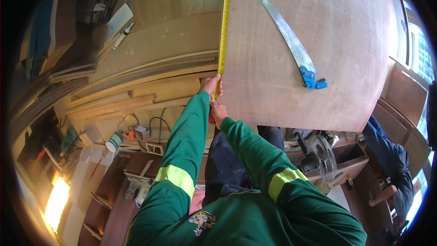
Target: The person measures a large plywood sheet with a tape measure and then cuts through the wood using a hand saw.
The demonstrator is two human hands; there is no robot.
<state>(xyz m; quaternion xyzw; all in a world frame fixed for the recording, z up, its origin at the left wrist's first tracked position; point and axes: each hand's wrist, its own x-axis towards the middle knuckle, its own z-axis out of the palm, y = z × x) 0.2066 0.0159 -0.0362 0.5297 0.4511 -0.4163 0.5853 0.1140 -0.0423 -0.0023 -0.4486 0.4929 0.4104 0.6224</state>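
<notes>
A yellow tape measure is drawn out along the left edge of a large plywood sheet, its blade running away from me. My left hand pinches the blade near the sheet's near left corner. Just below it, my right hand is closed around the tape's case, of which only a bit of red shows. On the sheet, to the right of both hands, lies a handsaw with a blue handle, its blade pointing away and to the left.
Long wood strips lie left of my hands. A white tube lies on the board beyond. Below the sheet's near edge stands a fan. A person in dark clothes is at the right. Cables and a cup are at lower left.
</notes>
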